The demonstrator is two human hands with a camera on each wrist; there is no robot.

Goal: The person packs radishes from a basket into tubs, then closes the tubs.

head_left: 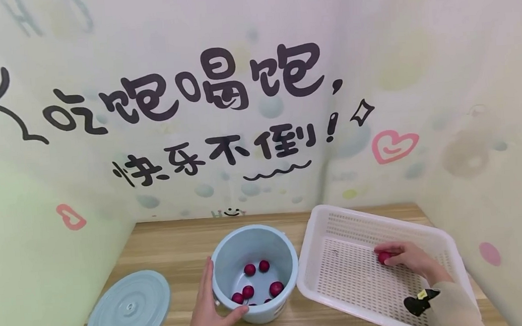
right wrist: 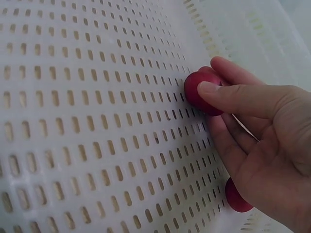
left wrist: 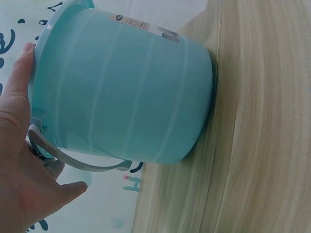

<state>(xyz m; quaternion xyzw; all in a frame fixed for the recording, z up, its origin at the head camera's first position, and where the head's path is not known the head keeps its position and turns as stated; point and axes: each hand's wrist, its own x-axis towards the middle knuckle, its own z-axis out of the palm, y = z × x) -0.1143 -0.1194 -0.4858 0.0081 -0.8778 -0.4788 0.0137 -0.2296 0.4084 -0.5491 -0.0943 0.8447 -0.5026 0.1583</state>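
Note:
A light blue bucket (head_left: 253,244) stands on the wooden table with several dark red round fruits (head_left: 250,270) inside. My left hand (head_left: 210,313) wraps around its near left side, fingers straight against the wall, thumb under the front; the left wrist view shows the bucket (left wrist: 131,87) and its grey handle (left wrist: 77,162). To the right lies a white perforated basket (head_left: 342,288). Inside it my right hand (head_left: 406,258) pinches a red fruit (right wrist: 199,92) between thumb and fingers on the basket floor (right wrist: 87,121). A second red fruit (right wrist: 235,196) shows under the palm.
The bucket's round blue lid (head_left: 128,311) lies on the table (head_left: 176,249) at the front left. Walls with printed lettering close in the back and both sides. A black tag sits on my right sleeve (head_left: 453,306).

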